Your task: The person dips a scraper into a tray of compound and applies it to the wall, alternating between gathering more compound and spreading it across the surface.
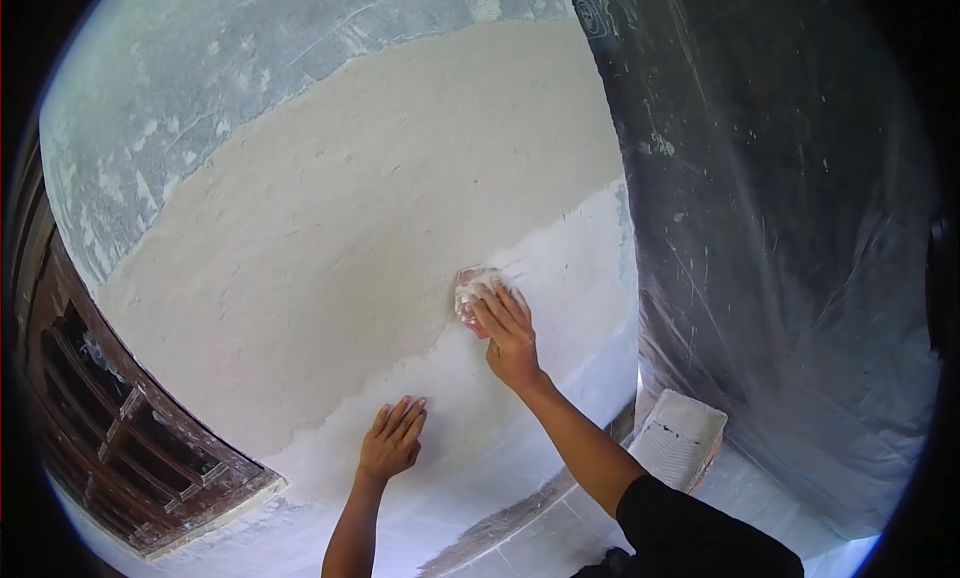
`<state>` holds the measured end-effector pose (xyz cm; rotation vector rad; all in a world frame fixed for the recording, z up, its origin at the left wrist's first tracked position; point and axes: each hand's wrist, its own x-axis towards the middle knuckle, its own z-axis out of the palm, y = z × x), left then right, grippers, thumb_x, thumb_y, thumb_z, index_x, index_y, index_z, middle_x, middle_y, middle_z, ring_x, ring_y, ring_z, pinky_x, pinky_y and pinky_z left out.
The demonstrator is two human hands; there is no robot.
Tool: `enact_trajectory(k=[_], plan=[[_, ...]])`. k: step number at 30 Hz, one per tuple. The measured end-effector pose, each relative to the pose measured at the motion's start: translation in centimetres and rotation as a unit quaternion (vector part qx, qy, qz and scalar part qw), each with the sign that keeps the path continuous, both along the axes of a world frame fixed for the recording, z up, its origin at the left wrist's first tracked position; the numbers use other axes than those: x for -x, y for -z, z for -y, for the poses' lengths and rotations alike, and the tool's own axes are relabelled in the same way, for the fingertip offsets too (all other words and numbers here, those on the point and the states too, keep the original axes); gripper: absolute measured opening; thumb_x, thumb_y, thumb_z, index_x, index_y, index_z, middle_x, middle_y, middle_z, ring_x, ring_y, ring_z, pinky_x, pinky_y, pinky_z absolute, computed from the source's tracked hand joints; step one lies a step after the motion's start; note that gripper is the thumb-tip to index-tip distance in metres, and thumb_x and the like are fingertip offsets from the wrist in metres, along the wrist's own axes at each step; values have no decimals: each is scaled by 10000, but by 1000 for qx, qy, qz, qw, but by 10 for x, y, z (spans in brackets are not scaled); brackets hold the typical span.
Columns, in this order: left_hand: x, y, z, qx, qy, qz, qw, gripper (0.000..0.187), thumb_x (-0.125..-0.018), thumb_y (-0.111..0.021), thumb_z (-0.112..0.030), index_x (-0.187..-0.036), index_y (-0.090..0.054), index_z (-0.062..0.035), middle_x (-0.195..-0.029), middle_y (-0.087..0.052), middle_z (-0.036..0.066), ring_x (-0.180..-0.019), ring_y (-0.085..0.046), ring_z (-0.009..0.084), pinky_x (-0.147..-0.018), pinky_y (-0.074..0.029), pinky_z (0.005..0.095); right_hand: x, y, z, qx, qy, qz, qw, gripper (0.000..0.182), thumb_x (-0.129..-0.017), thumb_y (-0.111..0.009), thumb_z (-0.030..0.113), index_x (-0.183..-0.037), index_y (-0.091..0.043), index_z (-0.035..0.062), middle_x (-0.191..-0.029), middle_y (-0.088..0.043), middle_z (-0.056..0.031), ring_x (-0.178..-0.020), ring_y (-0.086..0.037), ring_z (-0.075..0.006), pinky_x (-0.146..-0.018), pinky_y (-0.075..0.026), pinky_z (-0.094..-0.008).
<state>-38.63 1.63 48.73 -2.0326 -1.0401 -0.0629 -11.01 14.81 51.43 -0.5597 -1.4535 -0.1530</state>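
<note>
My right hand (508, 323) presses a crumpled pink-and-white rag (468, 296) flat against the wall (390, 198), its fingers spread over it. The rag sits on the border between the beige damp-looking coat above and the white coat (570, 268) below. Lower and to the left, my left hand (395, 438) rests on the white part of the wall with fingers extended and holds nothing. Bluish-grey patchy wall (230, 68) shows along the top.
A dark brown wooden window grille (120, 428) is at the left edge. Plastic sheeting (780, 228), dark and speckled with white, hangs on the right. At lower right a white-coated paint tray (680, 433) stands near the wall's foot, by the tiled floor (545, 538).
</note>
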Motion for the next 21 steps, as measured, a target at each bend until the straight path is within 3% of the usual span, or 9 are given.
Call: enact_trajectory(k=[5,8,12,17,19,21], plan=[[4,3,-4,-31,-1,-57,998,490,-789,-616,-232,-1270,-646,-143,-1514,-523,-14,-1462,-397,207,-1237,-178,464,8,60,11,20,-45,73,996,514,-784,-556,-118,-1258,-672,44,-1396,-598,-128,-1353,-502,-339,-1140,-338,-513],[8,7,-7,-56,-8,-63,996,494,-776,-627,-260,-1259,-650,-159,-1518,-519,-26,-1453,-410,201,-1228,-198,471,-4,55,4,-18,-48,40,998,504,-782,-566,-112,-1249,-677,40,-1393,-604,-118,-1354,-504,-334,-1142,-339,-513],[8,12,-6,-57,-22,-60,996,498,-753,-647,-277,-1242,-649,-179,-1518,-518,-38,-1453,-411,194,-1234,-188,484,-19,-1,-17,-28,-24,43,998,494,-790,-580,-105,-1250,-679,46,-1390,-611,-111,-1358,-500,-342,-1150,-336,-514],[8,12,-7,-70,-14,-54,996,493,-738,-665,-274,-1224,-648,-192,-1520,-515,-49,-1454,-410,187,-1238,-185,482,-9,70,4,19,-46,120,991,486,-794,-586,-97,-1248,-680,49,-1380,-614,-122,-1367,-495,-338,-1145,-340,-513],[7,13,-6,-68,-33,-62,995,405,-853,-567,-290,-1244,-620,-199,-1523,-510,-60,-1447,-420,167,-1232,-189,472,-11,70,9,22,-63,142,988,487,-795,-586,-93,-1251,-679,50,-1384,-611,-123,-1372,-491,-334,-1146,-338,-514],[5,13,-5,-67,-37,-61,995,405,-854,-565,-287,-1245,-618,-198,-1523,-510,-60,-1447,-420,167,-1234,-182,473,-14,54,1,-10,-63,80,995,488,-798,-588,-83,-1257,-679,57,-1397,-603,-117,-1379,-486,-326,-1149,-334,-516]])
